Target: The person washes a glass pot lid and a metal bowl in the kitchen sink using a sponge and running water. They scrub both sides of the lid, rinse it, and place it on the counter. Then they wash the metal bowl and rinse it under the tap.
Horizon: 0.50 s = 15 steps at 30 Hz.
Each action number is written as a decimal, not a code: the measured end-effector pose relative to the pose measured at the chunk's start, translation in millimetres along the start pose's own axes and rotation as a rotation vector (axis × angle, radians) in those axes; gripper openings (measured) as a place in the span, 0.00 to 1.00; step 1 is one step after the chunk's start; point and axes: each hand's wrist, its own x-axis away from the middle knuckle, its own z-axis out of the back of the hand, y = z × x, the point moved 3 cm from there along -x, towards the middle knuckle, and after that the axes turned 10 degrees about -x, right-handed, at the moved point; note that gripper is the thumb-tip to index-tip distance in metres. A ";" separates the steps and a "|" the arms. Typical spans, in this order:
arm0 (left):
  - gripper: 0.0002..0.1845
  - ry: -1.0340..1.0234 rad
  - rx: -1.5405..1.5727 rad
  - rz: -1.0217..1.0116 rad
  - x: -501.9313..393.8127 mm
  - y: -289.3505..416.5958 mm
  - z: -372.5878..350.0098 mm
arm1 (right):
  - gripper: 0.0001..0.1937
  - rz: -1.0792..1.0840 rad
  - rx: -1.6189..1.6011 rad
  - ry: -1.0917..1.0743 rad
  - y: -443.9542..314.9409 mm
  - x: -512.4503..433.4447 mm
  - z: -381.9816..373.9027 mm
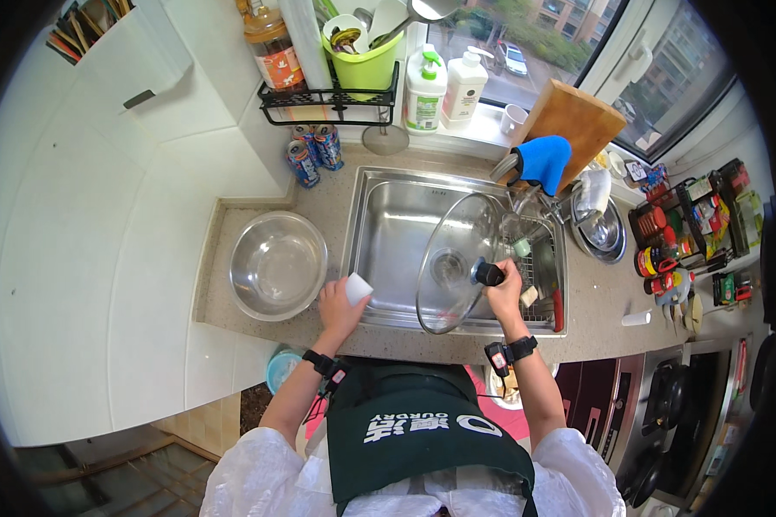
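Observation:
My right hand (pixel 507 291) grips the black knob of a glass pot lid (pixel 446 245), which is tilted on edge over the stainless steel sink (pixel 394 226). Through the clear glass I can see the drain. In my left hand (pixel 339 313) is a white sponge block (pixel 358 288), held above the sink's left front corner, apart from the lid. A shiny metal basin (pixel 278 266) rests on the counter just left of that hand. The faucet (pixel 543 200) stands at the sink's back right, with a blue cloth (pixel 544 161) draped nearby.
A wire rack (pixel 540 268) with a red-handled knife (pixel 557 310) sits in the sink's right side. Behind are drink cans (pixel 304 165), pump bottles (pixel 425 94) and a wooden cutting board (pixel 575 123). Metal bowls (pixel 598 226) and several condiment jars (pixel 656 258) stand at right.

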 end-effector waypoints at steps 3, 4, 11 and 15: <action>0.37 -0.073 -0.095 0.033 11.6 -13.5 -7.3 | 0.19 -0.101 -0.096 0.009 7.4 1.5 -8.6; 0.37 -0.070 -0.127 0.038 14.4 -19.6 -12.4 | 0.20 -0.118 -0.147 0.017 5.0 1.7 -13.2; 0.38 -0.087 -0.161 0.043 16.9 -29.8 -24.3 | 0.25 -0.355 -0.822 0.029 -21.7 0.0 -32.6; 0.37 -0.042 -0.098 -0.001 16.2 -30.1 -19.1 | 0.24 -0.463 -1.023 0.018 -44.7 8.1 -40.0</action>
